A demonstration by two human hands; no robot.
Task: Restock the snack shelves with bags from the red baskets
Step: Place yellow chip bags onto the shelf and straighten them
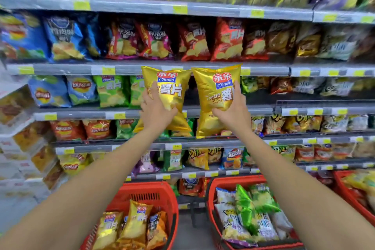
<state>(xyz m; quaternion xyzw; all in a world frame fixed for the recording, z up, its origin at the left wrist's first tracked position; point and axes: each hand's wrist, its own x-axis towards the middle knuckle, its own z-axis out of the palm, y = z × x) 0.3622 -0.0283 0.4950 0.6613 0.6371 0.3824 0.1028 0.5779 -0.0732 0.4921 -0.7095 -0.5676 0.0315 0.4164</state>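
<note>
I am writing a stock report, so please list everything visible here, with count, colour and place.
Shelves: several rows, grey, behind.
Shelf bags: many, mixed colours, on every row.
Price labels: many, yellow, shelf edges.
Left gold bag: one, gold, held up before the middle shelves.
Right gold bag: one, gold, beside it.
Left basket: one, red, floor; holds gold and orange bags.
Middle basket: one, red, floor; holds green and white bags.
Right basket: one, red, right frame edge.
Left hand: one, grips the left gold bag.
Right hand: one, grips the right gold bag.
</note>
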